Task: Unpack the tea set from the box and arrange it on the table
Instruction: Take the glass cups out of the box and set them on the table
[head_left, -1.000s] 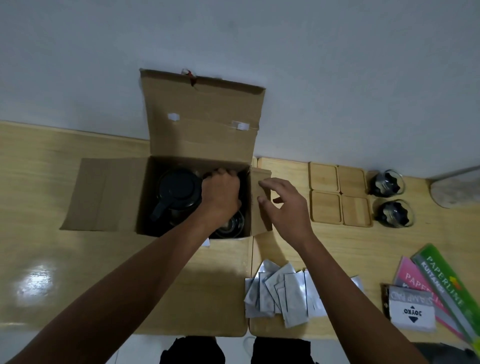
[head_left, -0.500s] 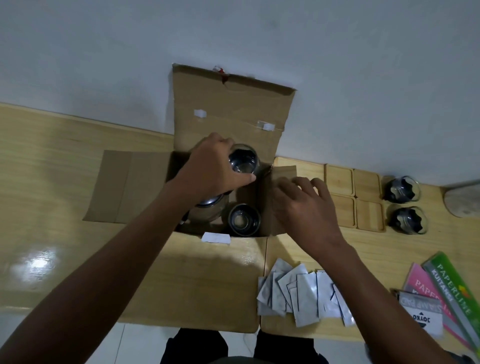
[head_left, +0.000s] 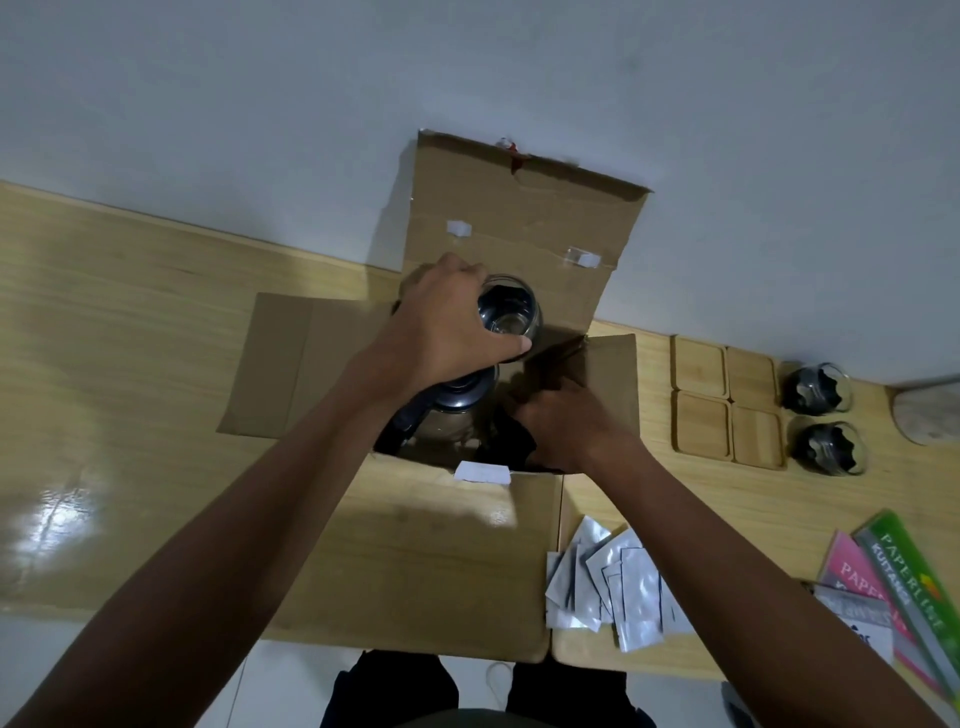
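A clear glass cup (head_left: 508, 317) is being held above the open cardboard box (head_left: 519, 249), its mouth facing the camera. The left hand (head_left: 447, 327) is wrapping fingers and thumb around the cup's side, so this grip is holding the cup firmly. The right hand (head_left: 566, 426) is reaching down into the right part of the box; its fingers are curling over something dark inside, but what it is touching and how tight that grip is cannot be told.

Inside the box, under the left forearm, a teapot with a dark lid (head_left: 457, 400) is sitting in the left part. The box's flaps are lying spread: one standing against the wall behind, one flat on the counter (head_left: 130, 322) to the left, one toward the person with a white label (head_left: 482, 472) at its edge.

To the right of the box, four square wooden coasters (head_left: 727, 400) are lying in a two-by-two block. Just beside them, two more glass cups (head_left: 826, 415) are standing, each holding crumpled dark wrapping. Nearer the person, a loose pile of silver sachets (head_left: 618, 587) is lying on the counter, and at the far right edge, pink and green paper packs (head_left: 904, 577) are lying stacked.
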